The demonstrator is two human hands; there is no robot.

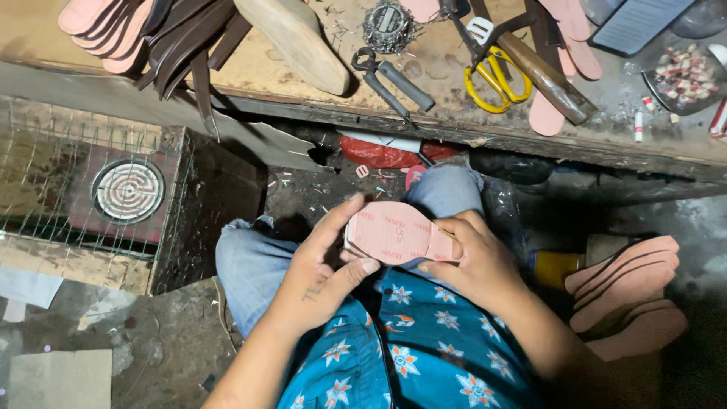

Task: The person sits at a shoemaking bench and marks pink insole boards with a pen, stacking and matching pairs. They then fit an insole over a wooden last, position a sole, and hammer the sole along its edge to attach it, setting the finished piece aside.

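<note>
Pink insole [397, 233], held over the lap.
Left hand [322, 276] and right hand [473, 261] both pinch it, fingers closed on its edges; yellow scissors [496, 79] on workbench [318, 95].

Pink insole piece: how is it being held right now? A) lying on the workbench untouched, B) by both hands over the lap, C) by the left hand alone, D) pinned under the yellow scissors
B: the left hand and right hand both grip the pink insole piece over the lap.
</note>
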